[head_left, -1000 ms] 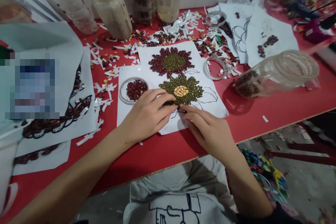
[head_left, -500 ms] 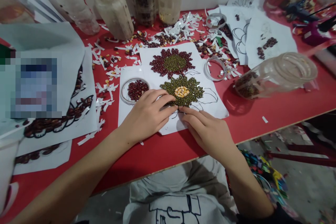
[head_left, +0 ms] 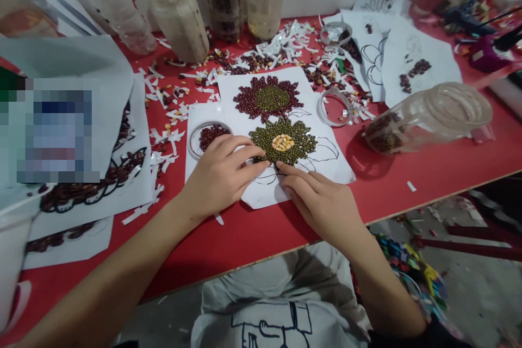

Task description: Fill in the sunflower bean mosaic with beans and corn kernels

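On a white sheet point(head_left: 261, 194) with inked flower outlines lies a flower of green beans point(head_left: 304, 133) with a yellow corn-kernel centre point(head_left: 283, 142). Above it is a flower of dark red beans point(head_left: 247, 98) with a green bean middle. My left hand point(head_left: 222, 174) rests over the paper, fingers apart, its fingertips at the green flower's lower left edge; I see nothing held in it. My right hand point(head_left: 322, 198) presses an outstretched index finger at the same flower's bottom edge, its thumb hidden. Beside my left hand, a round lid point(head_left: 191, 144) holds red beans point(head_left: 212, 135).
A clear jar point(head_left: 432, 119) lies tilted on the right, with beans inside. Several jars point(head_left: 177, 22) stand along the wall amid paper shreds point(head_left: 293, 38) and loose kernels. A ring-shaped lid point(head_left: 322, 111) sits right of the flowers. Other bean pictures point(head_left: 134, 196) lie left.
My left hand has shifted slightly left, so its index fingertip is now apart from my right one. My right index finger has barely moved.
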### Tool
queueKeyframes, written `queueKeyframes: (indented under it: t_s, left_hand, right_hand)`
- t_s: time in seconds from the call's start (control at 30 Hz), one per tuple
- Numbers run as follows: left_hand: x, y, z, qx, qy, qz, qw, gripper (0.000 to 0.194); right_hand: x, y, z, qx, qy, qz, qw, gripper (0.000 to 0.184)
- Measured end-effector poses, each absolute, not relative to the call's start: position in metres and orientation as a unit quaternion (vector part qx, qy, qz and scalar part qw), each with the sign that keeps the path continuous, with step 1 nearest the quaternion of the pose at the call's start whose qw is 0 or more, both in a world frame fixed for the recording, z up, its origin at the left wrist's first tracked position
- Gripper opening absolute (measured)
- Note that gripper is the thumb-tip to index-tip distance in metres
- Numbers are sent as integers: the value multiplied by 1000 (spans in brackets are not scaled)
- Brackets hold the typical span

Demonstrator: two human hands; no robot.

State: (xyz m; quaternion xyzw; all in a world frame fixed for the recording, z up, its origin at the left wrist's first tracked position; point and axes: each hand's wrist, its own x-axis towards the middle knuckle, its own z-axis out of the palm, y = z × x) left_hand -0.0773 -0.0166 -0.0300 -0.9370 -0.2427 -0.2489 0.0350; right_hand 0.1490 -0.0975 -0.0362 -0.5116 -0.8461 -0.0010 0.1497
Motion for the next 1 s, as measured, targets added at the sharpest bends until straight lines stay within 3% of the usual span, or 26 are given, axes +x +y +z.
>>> queueKeyframes:
  t_s: [0.83,1.0]
  left_hand:
    - [-78,-14,-34,-940,-244,-236,22,23]
    - [-77,-15,-33,-935,-253,-250,2,22]
  right_hand:
    - [151,-97,-33,-504,-842,20,193,19]
    - [150,-97,-33,-503,-849,14,162,20]
